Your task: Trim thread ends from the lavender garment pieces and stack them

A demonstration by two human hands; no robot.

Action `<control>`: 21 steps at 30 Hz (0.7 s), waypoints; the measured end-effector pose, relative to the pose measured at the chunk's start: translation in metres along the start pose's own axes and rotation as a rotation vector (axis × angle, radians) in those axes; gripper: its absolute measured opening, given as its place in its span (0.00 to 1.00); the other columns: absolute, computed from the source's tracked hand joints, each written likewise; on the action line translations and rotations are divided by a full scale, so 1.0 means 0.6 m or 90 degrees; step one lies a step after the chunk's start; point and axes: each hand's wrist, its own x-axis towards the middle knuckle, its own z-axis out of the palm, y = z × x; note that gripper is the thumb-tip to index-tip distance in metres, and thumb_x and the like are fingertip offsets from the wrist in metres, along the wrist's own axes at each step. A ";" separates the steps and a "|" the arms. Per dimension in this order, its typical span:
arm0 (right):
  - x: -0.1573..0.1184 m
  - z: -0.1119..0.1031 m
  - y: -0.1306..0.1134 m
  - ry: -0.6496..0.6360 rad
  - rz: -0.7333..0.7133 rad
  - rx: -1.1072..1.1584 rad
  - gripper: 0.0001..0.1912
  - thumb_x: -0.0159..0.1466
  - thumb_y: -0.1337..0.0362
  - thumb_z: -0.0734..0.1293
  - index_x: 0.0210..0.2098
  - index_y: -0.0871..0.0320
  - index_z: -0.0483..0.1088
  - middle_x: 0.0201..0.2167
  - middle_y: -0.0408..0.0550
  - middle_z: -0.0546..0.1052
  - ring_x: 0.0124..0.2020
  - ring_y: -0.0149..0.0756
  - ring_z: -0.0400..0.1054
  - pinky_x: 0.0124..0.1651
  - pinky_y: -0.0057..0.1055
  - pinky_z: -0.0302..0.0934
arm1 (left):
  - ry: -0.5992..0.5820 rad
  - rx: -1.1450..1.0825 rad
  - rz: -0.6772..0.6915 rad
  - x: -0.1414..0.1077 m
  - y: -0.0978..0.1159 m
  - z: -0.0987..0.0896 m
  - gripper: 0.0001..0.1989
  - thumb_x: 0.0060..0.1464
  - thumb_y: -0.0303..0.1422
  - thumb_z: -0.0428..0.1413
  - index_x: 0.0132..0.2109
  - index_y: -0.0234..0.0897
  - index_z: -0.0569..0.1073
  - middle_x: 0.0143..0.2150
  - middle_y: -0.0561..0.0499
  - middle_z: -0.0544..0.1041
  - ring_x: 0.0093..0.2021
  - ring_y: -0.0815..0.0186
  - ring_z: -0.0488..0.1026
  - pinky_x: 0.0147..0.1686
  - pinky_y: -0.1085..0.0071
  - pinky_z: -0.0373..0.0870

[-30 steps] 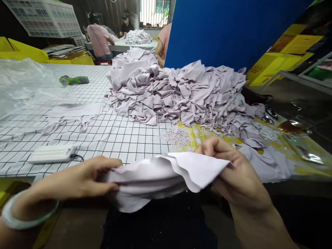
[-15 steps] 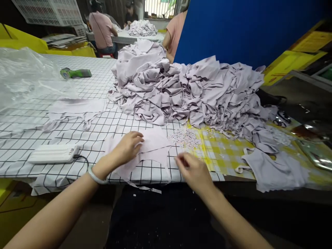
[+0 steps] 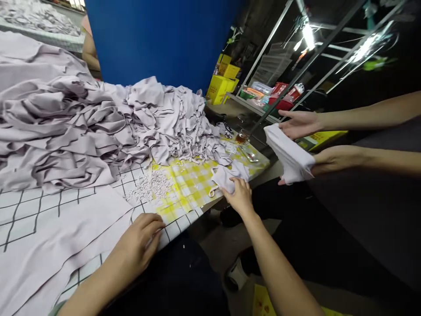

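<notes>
At the table's corner my right hand (image 3: 240,197) has its thumb and fingers closed on the near edge of a pale lilac strappy top (image 3: 242,170), which lies on the cloth. My left hand (image 3: 141,237) rests by the table's front edge with loosely curved fingers, and nothing shows in it. Beside it, flat on the table, is a pale lilac garment piece (image 3: 69,228). On the right, another person's hands (image 3: 335,160) hold a folded pale lilac fabric bundle (image 3: 289,151) just beyond the table.
A large heap of lilac garments (image 3: 82,118) covers the back of the table. Small fabric scraps (image 3: 149,186) lie beside a yellow checked cloth (image 3: 187,186). A blue panel (image 3: 158,39) stands behind. Farther back are a metal rack (image 3: 263,48) and yellow crates (image 3: 223,79).
The view has swung right, bringing another person's hands and the folded bundle into sight. My right hand has moved right onto the strappy top; my left has left the flat garment for the table edge.
</notes>
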 end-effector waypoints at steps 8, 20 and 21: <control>0.040 -0.035 -0.012 -0.051 0.035 0.197 0.11 0.62 0.56 0.62 0.32 0.56 0.69 0.27 0.46 0.75 0.29 0.38 0.70 0.35 0.34 0.65 | -0.051 -0.099 0.039 0.233 0.076 0.149 0.22 0.52 0.28 0.61 0.55 0.34 0.69 0.58 0.36 0.69 0.59 0.46 0.67 0.57 0.45 0.67; 0.072 -0.183 -0.044 -0.409 -0.255 0.489 0.45 0.53 0.61 0.78 0.66 0.45 0.58 0.63 0.48 0.67 0.65 0.46 0.62 0.65 0.43 0.60 | -0.431 -0.835 -0.140 0.396 0.106 0.123 0.05 0.47 0.32 0.52 0.27 0.35 0.67 0.34 0.43 0.78 0.37 0.59 0.75 0.43 0.62 0.72; 0.082 -0.154 -0.042 -0.411 -0.241 0.518 0.44 0.55 0.60 0.76 0.67 0.45 0.57 0.61 0.49 0.69 0.61 0.45 0.66 0.61 0.42 0.65 | -0.386 -0.805 -0.160 0.408 0.100 0.124 0.05 0.48 0.32 0.50 0.28 0.36 0.66 0.33 0.42 0.78 0.37 0.59 0.76 0.42 0.61 0.73</control>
